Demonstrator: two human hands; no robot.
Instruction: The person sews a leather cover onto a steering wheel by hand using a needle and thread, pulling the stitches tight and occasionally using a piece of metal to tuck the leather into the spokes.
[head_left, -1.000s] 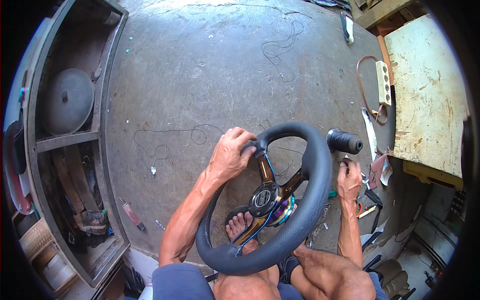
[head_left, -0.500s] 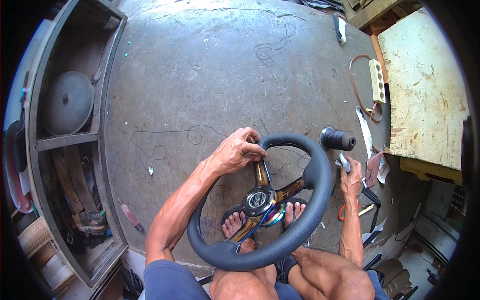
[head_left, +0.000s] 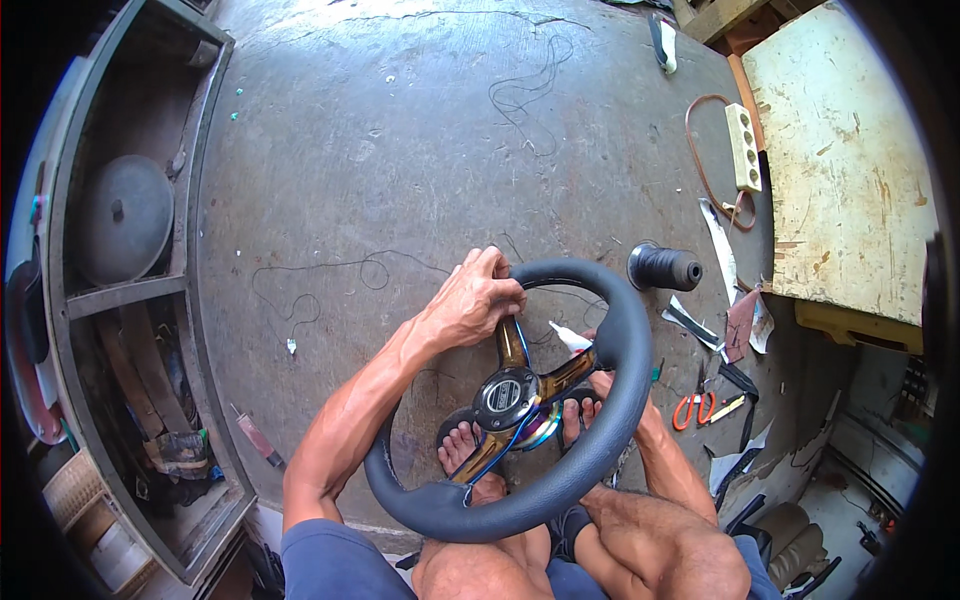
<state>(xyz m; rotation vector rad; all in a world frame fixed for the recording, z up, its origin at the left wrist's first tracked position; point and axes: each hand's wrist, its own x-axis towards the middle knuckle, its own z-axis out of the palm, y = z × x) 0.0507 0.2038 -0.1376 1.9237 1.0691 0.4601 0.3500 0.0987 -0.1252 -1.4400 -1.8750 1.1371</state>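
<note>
A black steering wheel [head_left: 545, 495] with gold-brown spokes and a round centre cap rests tilted over my knees and feet. My left hand [head_left: 475, 297] is closed on the upper left of its rim, where the top spoke meets it. My right hand [head_left: 602, 383] has reached beneath the wheel's right side and is largely hidden by the rim and a spoke. It holds a small white tube with a pointed nozzle [head_left: 572, 338], which shows through the gap between the top and right spokes, its tip aimed up and left.
A dark thread spool [head_left: 665, 267] lies right of the wheel. Nearby are orange-handled scissors [head_left: 695, 408], scraps of material [head_left: 740, 325] and a white power strip [head_left: 743, 148]. Loose black thread [head_left: 525, 95] trails over the floor. A metal-framed cabinet [head_left: 125, 290] stands at left, a pale wooden box [head_left: 850, 170] at right.
My right hand has moved left with the white tube, from beside the scraps to beneath the wheel, uncovering the scissors. My left hand stays on the rim. The whole view has shifted slightly.
</note>
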